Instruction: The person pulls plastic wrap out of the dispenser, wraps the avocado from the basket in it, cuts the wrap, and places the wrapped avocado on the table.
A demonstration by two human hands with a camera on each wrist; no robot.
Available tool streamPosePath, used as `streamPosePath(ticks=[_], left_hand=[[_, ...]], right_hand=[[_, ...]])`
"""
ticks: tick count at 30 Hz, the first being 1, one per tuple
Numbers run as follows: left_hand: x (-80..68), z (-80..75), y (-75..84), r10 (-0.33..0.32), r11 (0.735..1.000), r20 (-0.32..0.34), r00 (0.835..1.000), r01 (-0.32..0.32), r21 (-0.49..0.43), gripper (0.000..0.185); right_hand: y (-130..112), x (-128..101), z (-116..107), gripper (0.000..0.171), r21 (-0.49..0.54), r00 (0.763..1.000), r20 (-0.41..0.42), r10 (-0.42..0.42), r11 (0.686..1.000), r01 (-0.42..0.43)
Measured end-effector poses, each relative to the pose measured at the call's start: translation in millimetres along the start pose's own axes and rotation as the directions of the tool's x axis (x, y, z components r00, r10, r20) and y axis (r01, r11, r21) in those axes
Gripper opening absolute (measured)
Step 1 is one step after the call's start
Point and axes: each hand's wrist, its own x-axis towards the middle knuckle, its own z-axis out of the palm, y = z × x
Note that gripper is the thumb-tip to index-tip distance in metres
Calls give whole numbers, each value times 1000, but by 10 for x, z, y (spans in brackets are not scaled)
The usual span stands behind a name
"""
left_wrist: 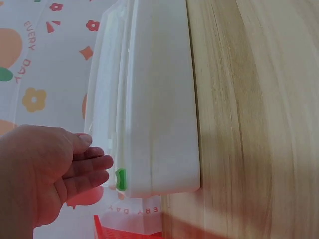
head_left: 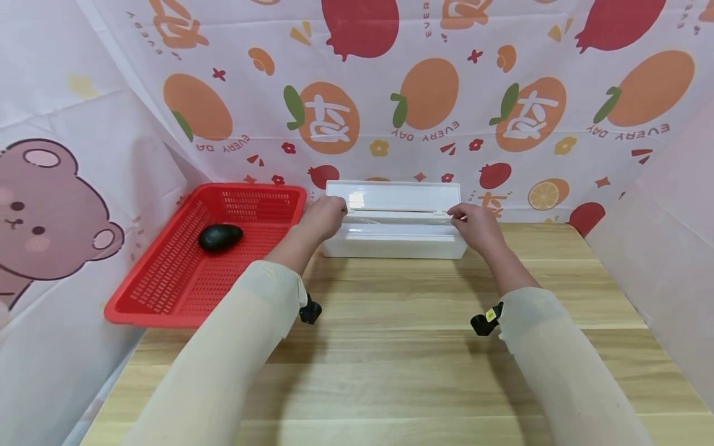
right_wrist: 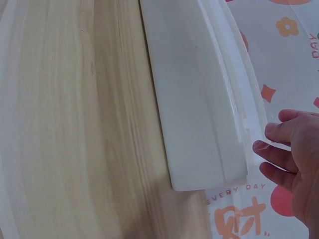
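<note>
A long white box [head_left: 395, 246] with its lid [head_left: 393, 195] raised stands at the back of the table. A narrow white bar [head_left: 390, 217] runs lengthwise across it, with shiny clear material around. My left hand [head_left: 323, 218] is at the box's left end, thumb against bent fingers, close to a green tab [left_wrist: 121, 179] on the corner. At the right end, my right hand [head_left: 478, 224] has its thumb and bent fingers beside the lid's edge. Whether either hand pinches the bar, the lid or clear film is too faint to tell.
A red plastic basket [head_left: 162, 321] stands to the left, overhanging the table edge, with a dark avocado [head_left: 220, 238] inside. Fruit-printed cloth [head_left: 379, 155] hangs directly behind the box. Wooden tabletop [head_left: 390, 365] stretches in front of it.
</note>
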Motion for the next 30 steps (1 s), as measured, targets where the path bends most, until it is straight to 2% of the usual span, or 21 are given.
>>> streamPosePath(ticks=[5,12,20,30], left_hand=[[9,-18,17,17,1000,2,1000,-17,25,34],[21,-4,1,-3,1000,-34,999,3,-12,38],[67,-13,-23,13,999,-92,996,-17,-35,32],[77,-31,-60,-32,993,-83,996,22,-118,31]], right_hand=[[-4,18,-39,26,21,999,28,33,999,-34],[-18,48,-96,25,17,998,55,40,999,-41],[-18,95,-202,18,21,1000,17,23,1000,-23],[-18,114,-211,19,32,999,29,33,999,-34]])
